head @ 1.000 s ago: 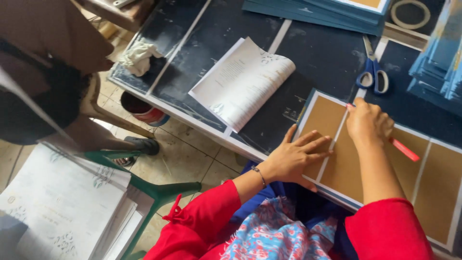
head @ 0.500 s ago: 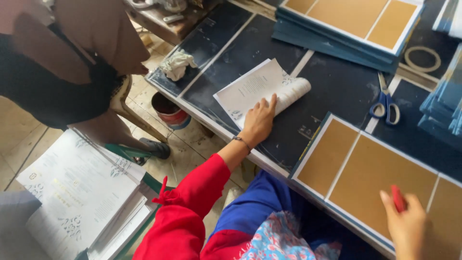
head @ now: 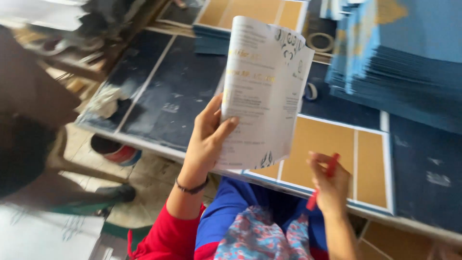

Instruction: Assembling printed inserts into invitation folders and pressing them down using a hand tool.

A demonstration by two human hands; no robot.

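Paper sheets (head: 262, 91), thin, light and floppy, curl above the counter (head: 168, 96) in the left hand (head: 207, 139), pinched at their lower left edge, probably best gripped there, while the right hand (head: 329, 185) is closed round a red tool (head: 323, 179).

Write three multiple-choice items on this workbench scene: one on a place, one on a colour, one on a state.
1. Where is the printed sheet?
A. Flat on the table
B. Lifted in the left hand
C. On the floor

2. What colour is the tool in the right hand?
A. Red
B. Green
C. Black

3. How is the brown board cover lying?
A. Rolled up
B. Standing on edge
C. Flat on the table

Answers: 1 B, the left hand's fingers grip the sheet's edge above the table. 2 A, a red stick shows through the right hand. 3 C, its brown panels lie face up.
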